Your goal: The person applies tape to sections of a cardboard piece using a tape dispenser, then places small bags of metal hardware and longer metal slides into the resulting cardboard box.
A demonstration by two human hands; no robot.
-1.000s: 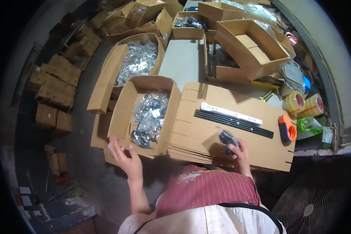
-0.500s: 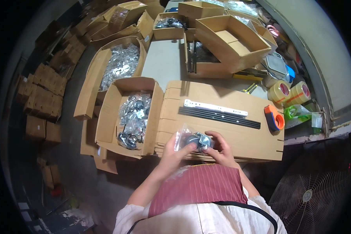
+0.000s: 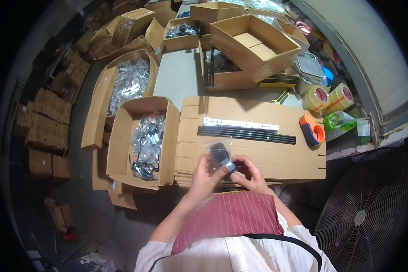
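Between my hands is a clear plastic bag [image 3: 220, 155] with dark round parts inside, held above the near edge of the flattened cardboard stack. My left hand [image 3: 206, 174] grips its left and lower side, thumb across the front. On the lower right side of the bag, my right hand [image 3: 250, 174] closes with thumb and fingers. Just beyond lie several black rails [image 3: 247, 135] side by side, and a white perforated rail [image 3: 240, 123] along their far edge. To the left stands an open carton [image 3: 169, 149] holding several similar bagged parts [image 3: 148, 140].
The cardboard stack [image 3: 249, 167] carries an orange and blue tape dispenser [image 3: 311, 130] at its right. Rolls of clear tape [image 3: 316, 99] stand beyond it. Open boxes [image 3: 253, 43] crowd the far table; another carton [image 3: 94, 111] of plastic bags sits at left. A fan [image 3: 360, 218] is at lower right.
The bag has turned more upright in my hands, its dark part now pointing away from me. The whole scene has shifted somewhat left in view.
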